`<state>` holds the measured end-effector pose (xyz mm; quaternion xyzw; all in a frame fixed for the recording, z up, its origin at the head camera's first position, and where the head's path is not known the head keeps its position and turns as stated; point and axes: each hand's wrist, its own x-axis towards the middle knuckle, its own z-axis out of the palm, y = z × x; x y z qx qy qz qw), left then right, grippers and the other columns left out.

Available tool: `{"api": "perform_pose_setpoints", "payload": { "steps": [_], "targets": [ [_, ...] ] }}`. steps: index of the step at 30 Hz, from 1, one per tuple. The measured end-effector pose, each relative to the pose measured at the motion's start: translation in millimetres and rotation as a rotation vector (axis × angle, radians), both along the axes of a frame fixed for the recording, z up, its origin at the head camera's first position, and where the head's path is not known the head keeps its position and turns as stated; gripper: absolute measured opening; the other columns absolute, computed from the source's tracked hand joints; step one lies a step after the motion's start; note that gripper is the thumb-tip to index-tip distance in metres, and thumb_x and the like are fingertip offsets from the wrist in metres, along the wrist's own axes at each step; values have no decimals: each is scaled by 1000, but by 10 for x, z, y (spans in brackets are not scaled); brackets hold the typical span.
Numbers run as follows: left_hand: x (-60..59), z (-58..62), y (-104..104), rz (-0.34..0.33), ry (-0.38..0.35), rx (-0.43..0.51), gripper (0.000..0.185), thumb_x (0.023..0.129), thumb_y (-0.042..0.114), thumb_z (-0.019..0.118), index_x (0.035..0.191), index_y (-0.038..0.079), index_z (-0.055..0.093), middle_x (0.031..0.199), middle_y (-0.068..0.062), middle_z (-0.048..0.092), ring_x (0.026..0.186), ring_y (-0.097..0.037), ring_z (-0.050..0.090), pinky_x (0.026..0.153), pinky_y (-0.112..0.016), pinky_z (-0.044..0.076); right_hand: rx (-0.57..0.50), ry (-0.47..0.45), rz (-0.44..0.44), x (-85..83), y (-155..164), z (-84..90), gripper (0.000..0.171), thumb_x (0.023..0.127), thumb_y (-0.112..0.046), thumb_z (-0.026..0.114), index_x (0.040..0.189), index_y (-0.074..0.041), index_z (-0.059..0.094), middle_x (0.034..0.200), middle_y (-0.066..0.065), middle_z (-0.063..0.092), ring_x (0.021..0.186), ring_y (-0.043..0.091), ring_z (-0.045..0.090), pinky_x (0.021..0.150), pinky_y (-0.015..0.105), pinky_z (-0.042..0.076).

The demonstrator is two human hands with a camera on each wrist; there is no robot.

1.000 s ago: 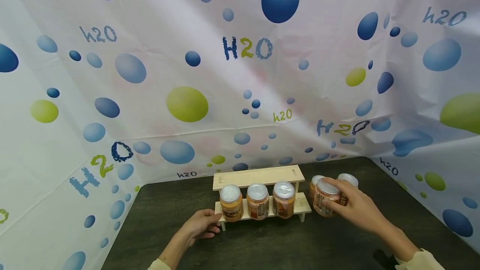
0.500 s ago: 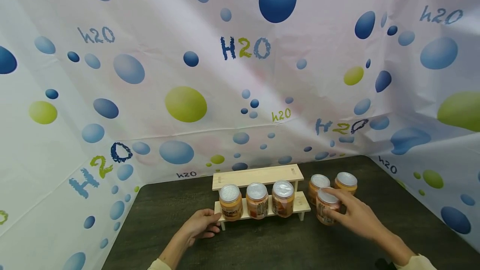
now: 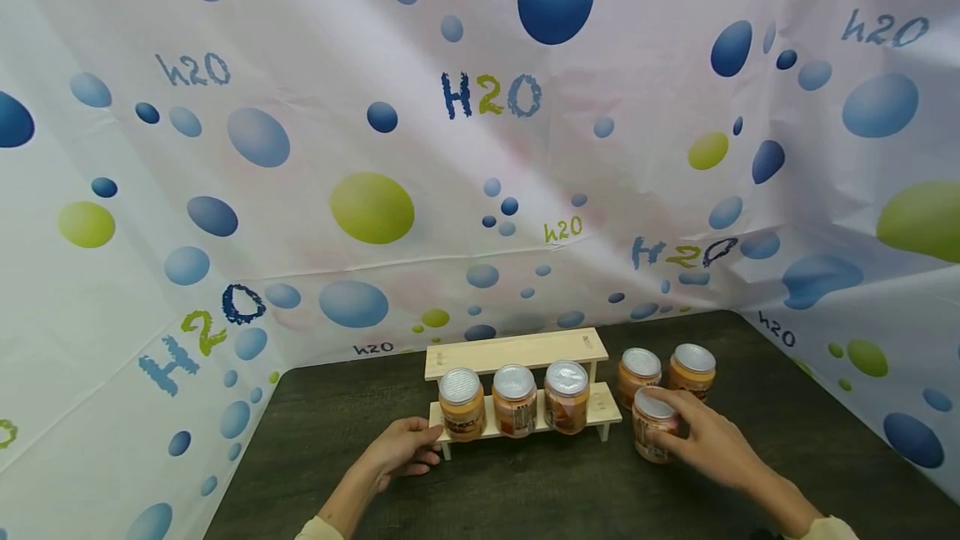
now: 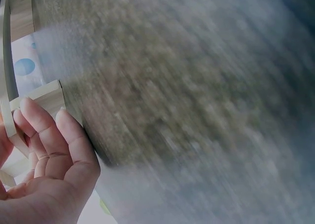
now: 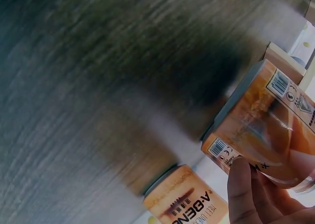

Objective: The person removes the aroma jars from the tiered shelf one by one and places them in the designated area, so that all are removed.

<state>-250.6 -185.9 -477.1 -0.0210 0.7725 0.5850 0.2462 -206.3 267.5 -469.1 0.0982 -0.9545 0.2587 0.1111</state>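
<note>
Gripping an upright jar (image 3: 654, 435), lid up, on the table (image 3: 525, 490): right hand (image 3: 708, 442).

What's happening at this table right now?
A person's right hand grips an orange jar standing on the dark table, just right of a small wooden two-step rack. Their left hand rests against the rack's left end. Three jars sit on the lower step; two more jars stand behind the held one.
</note>
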Motion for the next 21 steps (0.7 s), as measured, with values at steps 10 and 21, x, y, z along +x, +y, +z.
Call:
{"api": "perform_pose_setpoints", "payload": {
  "steps": [10, 21],
  "targets": [
    [0, 13, 9, -1, 3, -11, 40, 88, 42, 56, 105, 6, 55, 89, -4, 62, 72, -11, 62, 68, -30, 54, -8, 26, 4, 7, -21, -41, 58, 77, -53, 66, 129, -32, 48, 114, 1, 55, 88, 16, 57, 56, 31, 41],
    [5, 8, 4, 4, 5, -19, 42, 87, 43, 57, 106, 5, 54, 89, -5, 62, 73, -12, 62, 68, -31, 54, -32, -20, -2, 5, -13, -33, 59, 77, -55, 64, 128, -33, 46, 119, 4, 55, 91, 19, 58, 57, 32, 42]
  ]
}}
